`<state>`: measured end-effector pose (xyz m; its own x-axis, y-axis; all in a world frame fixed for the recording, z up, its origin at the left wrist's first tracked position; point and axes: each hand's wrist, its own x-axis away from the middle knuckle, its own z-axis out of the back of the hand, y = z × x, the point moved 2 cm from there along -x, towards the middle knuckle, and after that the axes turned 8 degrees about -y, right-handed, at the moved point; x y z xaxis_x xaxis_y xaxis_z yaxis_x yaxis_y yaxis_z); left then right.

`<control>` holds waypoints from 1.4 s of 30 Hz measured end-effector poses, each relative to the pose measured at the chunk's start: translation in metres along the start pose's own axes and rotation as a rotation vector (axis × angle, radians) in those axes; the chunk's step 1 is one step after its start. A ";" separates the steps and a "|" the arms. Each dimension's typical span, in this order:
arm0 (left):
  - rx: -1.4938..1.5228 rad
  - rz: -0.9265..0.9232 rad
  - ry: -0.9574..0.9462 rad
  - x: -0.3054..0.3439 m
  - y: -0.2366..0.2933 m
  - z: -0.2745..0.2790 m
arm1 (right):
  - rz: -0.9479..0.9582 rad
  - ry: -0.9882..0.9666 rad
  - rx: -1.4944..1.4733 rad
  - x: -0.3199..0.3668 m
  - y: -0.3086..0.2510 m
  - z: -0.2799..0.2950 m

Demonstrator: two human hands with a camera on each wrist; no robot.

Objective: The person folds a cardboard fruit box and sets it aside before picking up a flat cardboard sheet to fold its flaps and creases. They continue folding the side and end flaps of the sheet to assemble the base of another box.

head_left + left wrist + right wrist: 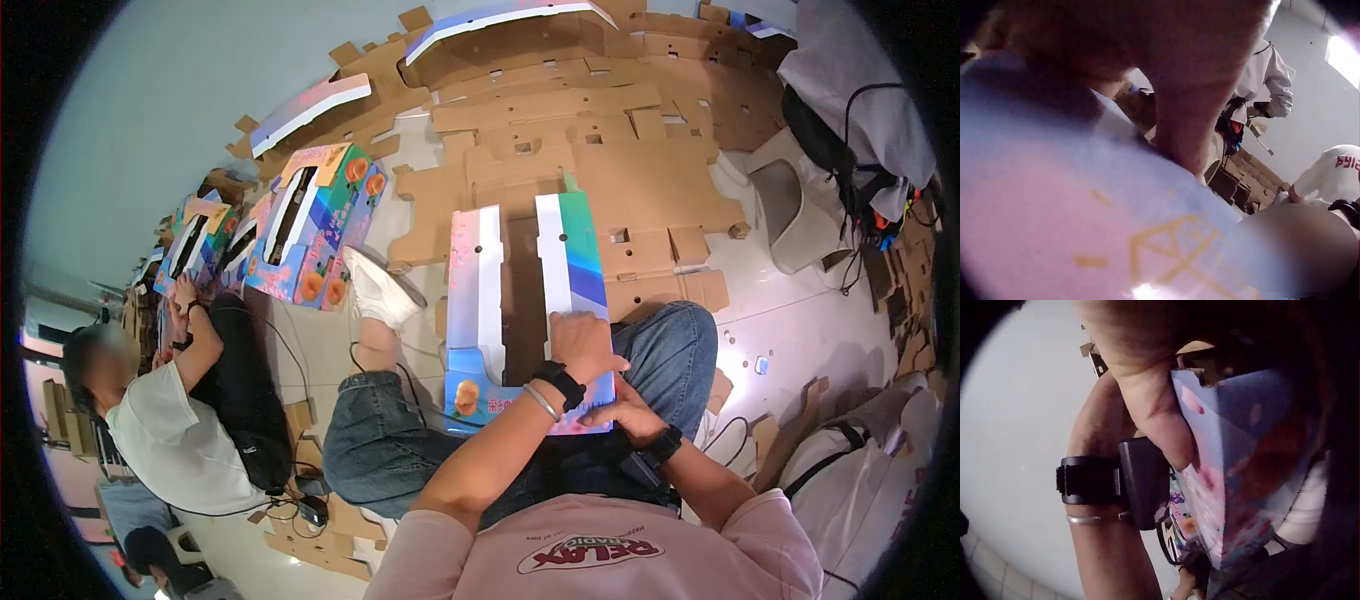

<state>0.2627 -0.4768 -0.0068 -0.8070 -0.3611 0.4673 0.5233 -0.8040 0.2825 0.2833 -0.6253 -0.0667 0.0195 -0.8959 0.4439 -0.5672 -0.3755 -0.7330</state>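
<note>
A printed cardboard fruit box [465,365] stands between my legs in the head view, its long top opening framed by white flaps. My left hand [585,345] reaches across the opening and grips the top of the box's right side wall. Lower down, my right hand [632,408] holds the near right corner. In the right wrist view the right thumb [1172,440] presses on the pink and blue printed panel, and its other fingers are hidden. The left wrist view shows the left hand [1185,106] large and dark over the blurred box panel [1054,219].
Flattened brown cardboard sheets [560,180] cover the floor ahead. To the left stand several folded fruit boxes [330,235], with another person [165,430] seated beside them. A grey plastic stool [785,210] is at the right. Thin cables cross the floor near my legs.
</note>
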 end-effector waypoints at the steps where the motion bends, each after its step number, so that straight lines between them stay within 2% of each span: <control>1: 0.030 -0.042 0.063 -0.002 -0.003 -0.006 | 0.020 0.012 0.017 0.000 0.001 0.001; 3: 0.061 -0.085 0.124 -0.004 -0.011 -0.017 | 0.033 0.025 0.008 0.001 -0.002 -0.003; 5: 0.200 -0.180 0.316 -0.003 -0.017 -0.024 | 0.046 0.039 0.001 0.001 -0.004 -0.003; 6: 0.199 -0.182 0.315 -0.003 -0.019 -0.028 | 0.046 0.028 -0.003 0.001 -0.004 -0.003; 8: 0.472 -0.228 0.361 -0.004 -0.022 -0.035 | 0.047 0.020 -0.007 0.001 -0.003 -0.001; 11: 0.553 -0.276 0.436 -0.001 -0.022 -0.034 | 0.045 0.003 0.016 -0.002 0.002 0.004; 15: 0.630 -0.297 0.442 0.003 -0.024 -0.028 | 0.054 -0.024 0.015 -0.003 -0.002 0.003; 18: 0.670 -0.303 0.365 0.004 -0.027 -0.028 | 0.037 -0.033 -0.003 -0.004 0.001 0.004; 20: 0.824 -0.351 0.328 0.001 -0.029 -0.034 | 0.029 -0.032 -0.013 -0.005 0.002 0.003; 24: 0.754 -0.399 0.344 0.005 -0.031 -0.031 | 0.046 -0.017 0.026 -0.003 -0.008 -0.002; 27: 0.828 -0.373 0.354 0.014 -0.036 -0.032 | 0.063 -0.010 0.013 -0.003 -0.016 -0.007; 29: 0.579 -0.337 0.570 0.033 -0.048 -0.034 | 0.061 0.000 -0.007 -0.003 -0.016 -0.007; 30: 0.627 -0.282 0.522 0.049 -0.055 -0.028 | 0.042 0.009 -0.025 -0.003 -0.016 -0.007; 32: 0.623 -0.172 0.616 0.071 -0.081 -0.030 | 0.018 0.009 -0.043 -0.005 -0.013 -0.007; 34: 0.597 -0.100 0.649 0.098 -0.106 -0.025 | 0.084 0.011 -0.007 -0.007 -0.009 -0.004; 36: 0.503 0.148 0.683 0.124 -0.133 -0.028 | 0.070 0.013 -0.035 -0.008 -0.005 -0.002; 37: 0.504 0.154 0.688 0.133 -0.150 -0.041 | 0.059 0.020 -0.066 -0.009 -0.003 -0.002; 38: 0.701 0.219 0.652 0.137 -0.174 -0.066 | 0.056 0.015 -0.062 -0.009 -0.001 -0.002; 39: 0.898 0.284 0.613 0.141 -0.178 -0.067 | 0.037 0.021 -0.084 -0.009 0.000 -0.001; 40: 1.384 0.243 0.463 0.144 -0.175 -0.067 | 0.017 0.029 -0.104 -0.009 0.001 -0.001; 41: 1.389 0.248 0.470 0.147 -0.178 -0.071 | 0.011 0.024 -0.098 -0.009 0.001 -0.001; 42: 1.495 0.220 0.383 0.147 -0.181 -0.079 | 0.008 0.024 -0.095 -0.008 0.001 -0.001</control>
<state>0.0276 -0.4220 -0.0558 -0.5778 -0.6861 0.4420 0.2355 0.3784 0.8952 0.2821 -0.6178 -0.0705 -0.0050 -0.8924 0.4512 -0.6428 -0.3428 -0.6851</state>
